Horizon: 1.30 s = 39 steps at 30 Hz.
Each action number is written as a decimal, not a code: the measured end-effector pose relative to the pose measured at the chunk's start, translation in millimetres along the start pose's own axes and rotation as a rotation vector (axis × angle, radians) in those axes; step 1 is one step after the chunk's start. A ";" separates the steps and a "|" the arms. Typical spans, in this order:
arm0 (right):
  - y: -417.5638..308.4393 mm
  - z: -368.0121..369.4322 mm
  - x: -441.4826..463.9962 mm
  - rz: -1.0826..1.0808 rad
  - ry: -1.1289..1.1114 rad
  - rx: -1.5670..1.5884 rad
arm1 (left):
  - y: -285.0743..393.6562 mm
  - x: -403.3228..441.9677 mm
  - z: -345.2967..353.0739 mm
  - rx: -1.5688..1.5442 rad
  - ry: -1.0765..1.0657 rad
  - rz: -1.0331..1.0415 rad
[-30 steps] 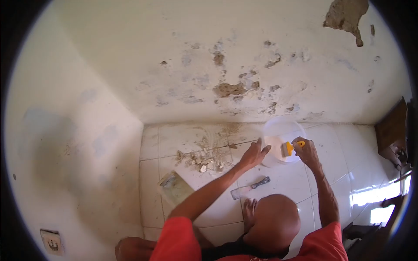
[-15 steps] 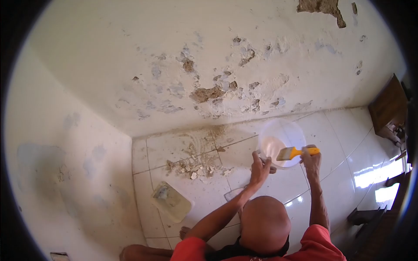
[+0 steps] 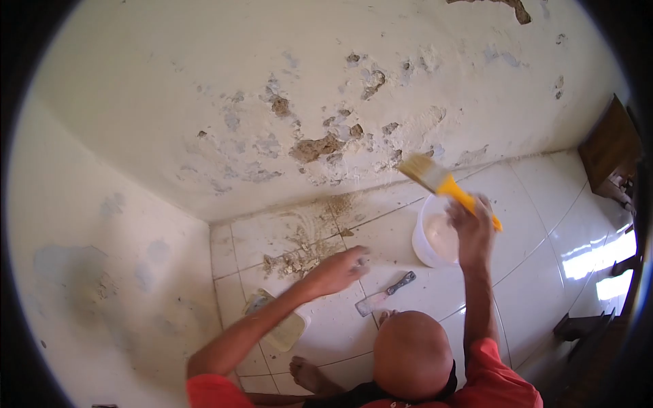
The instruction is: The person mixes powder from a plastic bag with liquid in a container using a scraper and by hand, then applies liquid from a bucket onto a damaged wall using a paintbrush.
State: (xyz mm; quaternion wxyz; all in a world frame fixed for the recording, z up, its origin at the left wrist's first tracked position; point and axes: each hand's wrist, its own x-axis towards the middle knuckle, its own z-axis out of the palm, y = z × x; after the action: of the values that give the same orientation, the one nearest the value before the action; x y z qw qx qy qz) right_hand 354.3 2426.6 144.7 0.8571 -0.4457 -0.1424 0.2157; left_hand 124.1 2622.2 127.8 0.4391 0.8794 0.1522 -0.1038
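My right hand point(image 3: 474, 224) is closed round the yellow handle of a flat paintbrush point(image 3: 445, 187). The brush is raised, its pale bristles pointing up and left toward the damaged wall. Below the brush stands a white plastic bucket point(image 3: 423, 241) holding a pale, creamy liquid; my right hand covers part of its right side. My left hand point(image 3: 340, 269) hovers over the floor by the plaster debris, fingers loosely bent and slightly apart, with nothing visible in it. Between my hands, a putty knife point(image 3: 386, 294) with a dark handle lies on the tiles.
Peeling, pitted plaster point(image 3: 317, 147) marks the wall ahead. Crumbled plaster point(image 3: 292, 262) is scattered on the tiled floor. A pale rectangular tub point(image 3: 289, 334) sits under my left forearm. A bare foot point(image 3: 309, 374) rests nearby. Dark wooden furniture point(image 3: 605, 146) stands at the right.
The brush has risen from over the bucket up and left toward the wall. My left hand has left the bucket's rim and moved left, uncovering the putty knife.
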 end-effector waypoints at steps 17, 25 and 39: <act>55.0 133.7 77.8 -0.581 -0.048 -0.108 | 109.4 -283.1 -43.8 -0.013 0.237 -0.588; 63.6 124.0 75.5 -0.652 -0.324 -0.318 | 104.1 -287.4 -39.6 0.200 0.222 -0.565; 179.1 136.4 10.6 -0.792 -0.191 -0.874 | 65.9 -321.4 -21.2 -0.030 0.164 -0.585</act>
State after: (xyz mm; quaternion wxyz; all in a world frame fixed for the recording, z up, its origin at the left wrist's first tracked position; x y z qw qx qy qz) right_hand 260.5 2619.0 74.1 0.5927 -0.6489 -0.4496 -0.1597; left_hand -150.8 2545.1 290.8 0.3898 0.7970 0.4355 -0.1523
